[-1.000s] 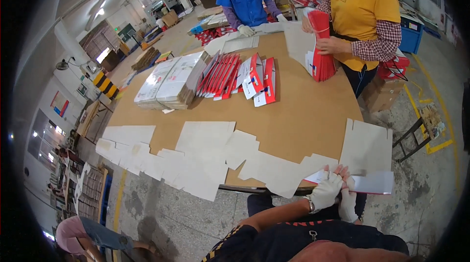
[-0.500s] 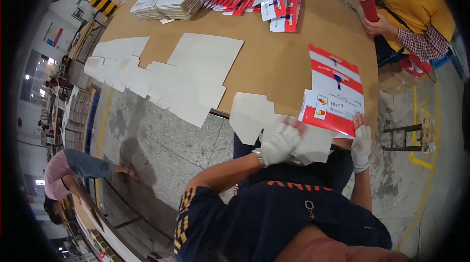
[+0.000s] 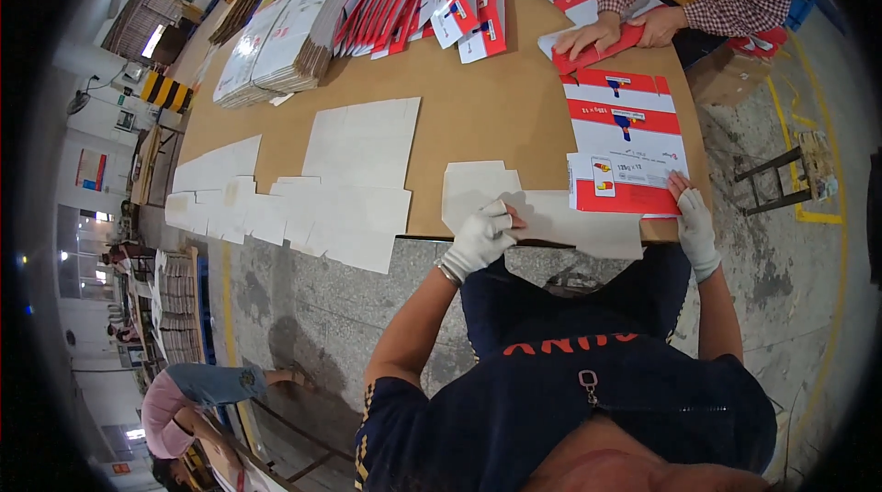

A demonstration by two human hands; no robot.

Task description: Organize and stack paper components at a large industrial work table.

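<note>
My left hand (image 3: 482,239), in a white glove with bare fingertips, is closed at the front edge of a plain grey-white cardboard blank (image 3: 478,181); its fingers curl over the sheet. A red and white printed carton blank (image 3: 634,145) lies flat to the right, overlapping the plain blank's right part. My right hand (image 3: 698,227), gloved the same way, rests with extended fingers on the printed blank's near right corner. The plain blank's right end (image 3: 611,237) juts past the table edge.
More plain blanks (image 3: 358,147) lie at the left of the brown table (image 3: 496,101). Behind them are a tied cardboard stack (image 3: 285,37) and several folded red and white cartons (image 3: 386,10). Across at the right, a co-worker's hands (image 3: 597,35) press a red carton. A stool (image 3: 781,175) stands on the floor.
My left hand has moved left along the plain blank, and its blur is gone. My right hand stays on the printed blank. The co-worker has lowered a red carton onto the table.
</note>
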